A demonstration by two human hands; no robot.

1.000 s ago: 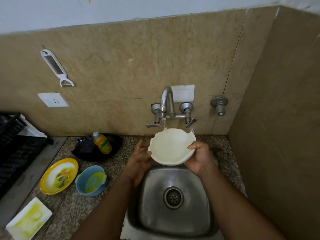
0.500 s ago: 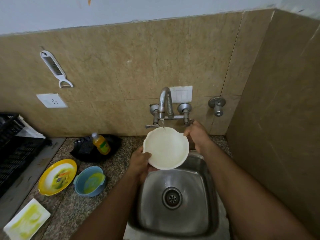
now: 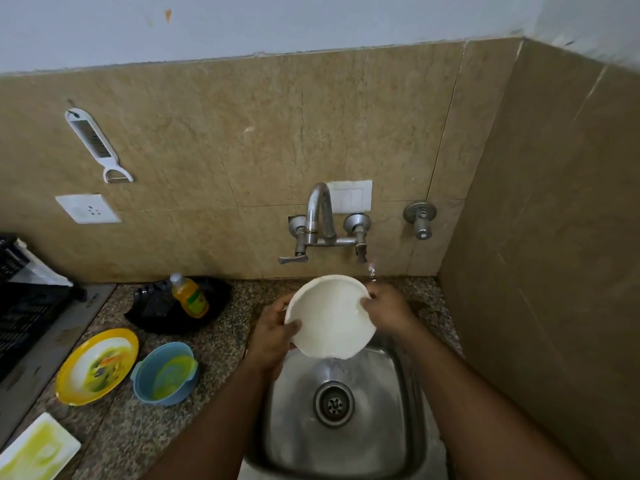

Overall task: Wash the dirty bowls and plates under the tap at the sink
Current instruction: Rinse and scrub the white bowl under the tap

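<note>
Both hands, left (image 3: 273, 336) and right (image 3: 389, 311), grip the white bowl (image 3: 329, 317) over the sink (image 3: 408, 393); yellow plate (image 3: 97, 367) and blue bowl (image 3: 166, 374) wait at the worktop's left.

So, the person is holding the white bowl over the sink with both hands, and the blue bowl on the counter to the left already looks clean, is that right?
Not quite: the blue bowl is not clean; the head view shows yellow-green residue inside it. The rest holds: the left hand and right hand both hold the white bowl over the sink.
</note>
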